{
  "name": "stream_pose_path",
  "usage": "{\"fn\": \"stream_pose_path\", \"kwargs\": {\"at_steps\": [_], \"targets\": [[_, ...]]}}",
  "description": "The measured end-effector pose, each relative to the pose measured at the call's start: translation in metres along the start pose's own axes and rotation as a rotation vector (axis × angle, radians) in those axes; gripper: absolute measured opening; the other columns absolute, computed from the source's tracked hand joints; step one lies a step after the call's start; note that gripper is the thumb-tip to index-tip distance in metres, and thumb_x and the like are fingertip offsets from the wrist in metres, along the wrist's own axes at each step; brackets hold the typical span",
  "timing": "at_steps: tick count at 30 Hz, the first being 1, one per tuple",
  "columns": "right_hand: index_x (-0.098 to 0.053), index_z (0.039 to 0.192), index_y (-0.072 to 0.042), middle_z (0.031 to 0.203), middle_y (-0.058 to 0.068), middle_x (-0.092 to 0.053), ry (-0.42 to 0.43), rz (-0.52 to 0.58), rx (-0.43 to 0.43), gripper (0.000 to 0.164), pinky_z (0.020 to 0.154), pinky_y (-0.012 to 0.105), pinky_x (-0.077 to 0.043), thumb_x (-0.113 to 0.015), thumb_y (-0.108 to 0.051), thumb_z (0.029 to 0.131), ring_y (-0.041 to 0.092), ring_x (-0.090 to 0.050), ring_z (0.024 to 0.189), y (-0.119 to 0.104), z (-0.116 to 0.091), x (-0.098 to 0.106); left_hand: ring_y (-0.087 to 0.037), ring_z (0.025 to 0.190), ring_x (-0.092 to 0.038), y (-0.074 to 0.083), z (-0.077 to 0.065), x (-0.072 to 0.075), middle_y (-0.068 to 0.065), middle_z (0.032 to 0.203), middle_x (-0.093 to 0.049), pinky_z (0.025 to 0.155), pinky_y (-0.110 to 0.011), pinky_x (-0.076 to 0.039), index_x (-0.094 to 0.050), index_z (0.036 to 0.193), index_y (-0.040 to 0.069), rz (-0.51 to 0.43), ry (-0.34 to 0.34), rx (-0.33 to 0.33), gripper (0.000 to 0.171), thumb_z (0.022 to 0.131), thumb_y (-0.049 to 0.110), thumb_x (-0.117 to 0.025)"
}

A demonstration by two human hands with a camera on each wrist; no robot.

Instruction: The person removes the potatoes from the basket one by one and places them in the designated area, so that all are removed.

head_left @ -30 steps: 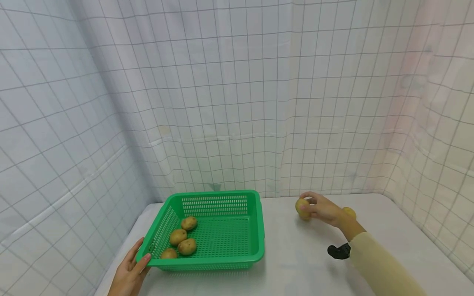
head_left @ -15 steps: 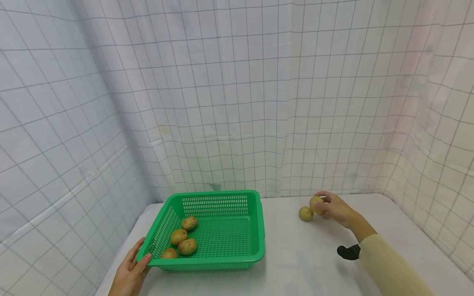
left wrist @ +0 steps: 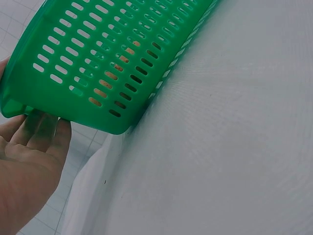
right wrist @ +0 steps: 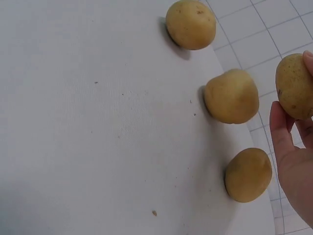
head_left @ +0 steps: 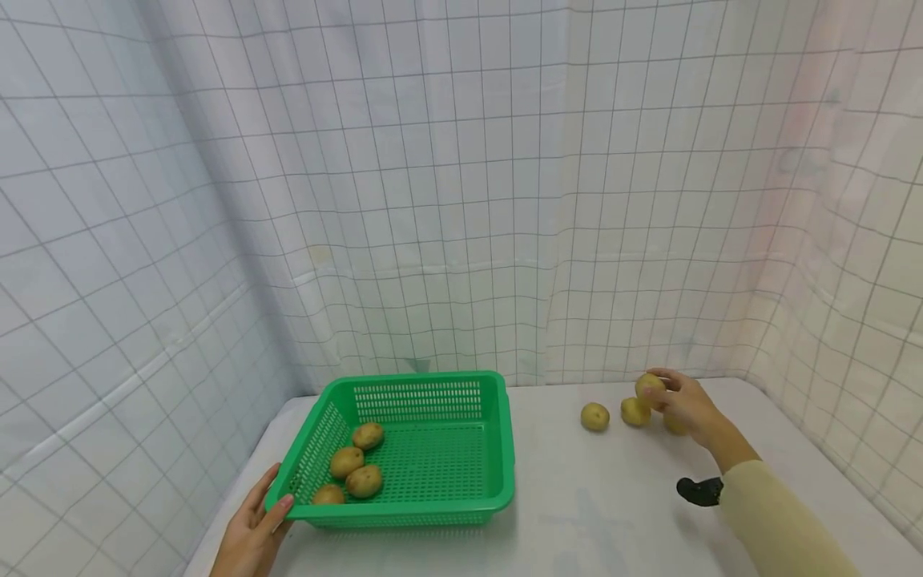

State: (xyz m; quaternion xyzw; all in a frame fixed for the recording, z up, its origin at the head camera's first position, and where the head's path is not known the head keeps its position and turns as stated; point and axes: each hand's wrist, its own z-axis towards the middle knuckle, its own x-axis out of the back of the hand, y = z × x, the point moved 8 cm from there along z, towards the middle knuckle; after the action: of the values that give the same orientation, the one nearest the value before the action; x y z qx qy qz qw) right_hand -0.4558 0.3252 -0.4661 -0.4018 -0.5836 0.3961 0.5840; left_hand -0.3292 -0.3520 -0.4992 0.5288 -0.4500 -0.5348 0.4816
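My left hand (head_left: 248, 529) grips the near left corner of a green plastic basket (head_left: 404, 508), thumb on the rim. In the left wrist view, its fingers (left wrist: 46, 132) reach under that rim beside the slotted wall. Several potatoes (head_left: 364, 482) lie along the basket's left side. At the right, my right hand (head_left: 692, 409) holds a potato (head_left: 650, 389) between thumb and fingers, raised above the table. Below it are three more: one potato (head_left: 594, 417) at the left, a second (head_left: 635, 412) just under the held one, and a third (head_left: 675, 424) partly hidden by the hand.
A white cloth covers the table (head_left: 577, 513). Grid-patterned white curtains (head_left: 447, 200) enclose it at the back and both sides. A black device (head_left: 699, 491) sits at the right wrist by the pale sleeve. Small crumbs (right wrist: 154, 213) dot the cloth.
My right hand has moved right with the potato it holds, passing over the row and uncovering the potatoes at its left. The left hand and basket have stayed put.
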Motion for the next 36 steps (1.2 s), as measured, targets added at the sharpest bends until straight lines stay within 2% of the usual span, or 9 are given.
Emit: {"fn": "stream_pose_path", "kwargs": {"at_steps": [4,9,12,15,18,21,29,32,36], "targets": [[-0.032,0.157,0.006,0.151,0.032,-0.039,0.029,-0.006,-0.004,0.073,0.086,0.024,-0.052,-0.066,-0.032,0.105,0.023,-0.057,0.108,0.007,-0.002,0.012,0.014,0.114,-0.052,-0.001,0.0,0.001,-0.025,0.167,0.002,0.096,-0.015,-0.049,0.006,0.165,0.003,0.0,-0.001,0.002,0.086,0.109,0.016,-0.058],[-0.028,0.158,0.009,0.152,0.033,-0.037,0.033,0.022,-0.009,0.076,0.085,0.02,-0.052,-0.066,-0.031,0.105,0.016,-0.058,0.105,0.015,-0.005,0.022,0.012,0.116,-0.053,0.0,-0.001,0.001,-0.001,0.155,-0.026,0.096,-0.016,-0.049,0.005,0.164,0.001,-0.004,-0.005,-0.016,0.085,0.109,0.015,-0.058],[-0.028,0.158,0.009,0.153,0.033,-0.036,0.044,0.021,-0.017,0.075,0.084,0.018,-0.052,-0.066,-0.029,0.105,0.012,-0.057,0.103,0.018,-0.007,0.027,0.011,0.116,-0.053,0.0,-0.001,0.002,0.008,0.147,-0.03,0.096,-0.016,-0.049,0.005,0.164,0.0,-0.008,-0.01,-0.024,0.085,0.109,0.014,-0.058],[-0.028,0.158,0.009,0.154,0.034,-0.035,0.063,0.026,-0.026,0.075,0.083,0.017,-0.052,-0.065,-0.028,0.105,0.008,-0.057,0.102,0.02,-0.01,0.032,0.011,0.117,-0.053,0.0,-0.001,0.002,0.0,0.154,-0.026,0.096,-0.016,-0.049,0.005,0.164,0.0,-0.008,-0.012,-0.026,0.084,0.109,0.014,-0.058],[-0.026,0.158,0.011,0.154,0.035,-0.033,0.076,0.027,-0.023,0.074,0.084,0.016,-0.052,-0.064,-0.027,0.106,0.005,-0.056,0.101,0.022,-0.012,0.037,0.012,0.117,-0.052,0.0,-0.001,0.002,-0.015,0.165,-0.011,0.096,-0.015,-0.049,0.005,0.164,0.001,-0.004,-0.016,-0.023,0.084,0.109,0.014,-0.057],[-0.027,0.157,0.011,0.153,0.035,-0.033,0.098,0.034,-0.03,0.073,0.083,0.016,-0.053,-0.063,-0.026,0.106,0.002,-0.055,0.098,0.028,-0.014,0.042,0.013,0.116,-0.052,0.0,-0.001,0.002,-0.026,0.166,0.004,0.096,-0.015,-0.048,0.006,0.164,0.001,0.002,-0.021,-0.021,0.084,0.11,0.015,-0.056],[-0.025,0.157,0.012,0.151,0.036,-0.034,0.118,0.008,-0.06,0.076,0.081,0.02,-0.056,-0.064,-0.028,0.106,-0.002,-0.056,0.09,0.05,-0.019,0.061,0.013,0.116,-0.051,-0.001,-0.002,0.001,-0.028,0.166,0.006,0.096,-0.015,-0.049,0.006,0.164,0.001,-0.002,-0.024,-0.016,0.083,0.11,0.014,-0.055],[-0.027,0.156,0.013,0.149,0.037,-0.035,0.118,-0.05,-0.073,0.078,0.079,0.022,-0.057,-0.065,-0.031,0.105,0.002,-0.058,0.091,0.058,-0.023,0.07,0.014,0.117,-0.051,-0.001,-0.002,0.0,-0.028,0.167,0.007,0.097,-0.015,-0.048,0.006,0.164,0.002,-0.004,-0.029,-0.013,0.083,0.11,0.014,-0.055],[-0.031,0.154,0.013,0.149,0.039,-0.034,0.121,-0.163,-0.113,0.077,0.077,0.025,-0.056,-0.063,-0.037,0.105,0.025,-0.059,0.104,0.07,-0.027,0.08,0.014,0.117,-0.05,0.0,-0.001,-0.001,-0.027,0.167,0.009,0.097,-0.015,-0.048,0.006,0.164,0.003,-0.005,-0.042,-0.016,0.082,0.11,0.014,-0.054]]}}
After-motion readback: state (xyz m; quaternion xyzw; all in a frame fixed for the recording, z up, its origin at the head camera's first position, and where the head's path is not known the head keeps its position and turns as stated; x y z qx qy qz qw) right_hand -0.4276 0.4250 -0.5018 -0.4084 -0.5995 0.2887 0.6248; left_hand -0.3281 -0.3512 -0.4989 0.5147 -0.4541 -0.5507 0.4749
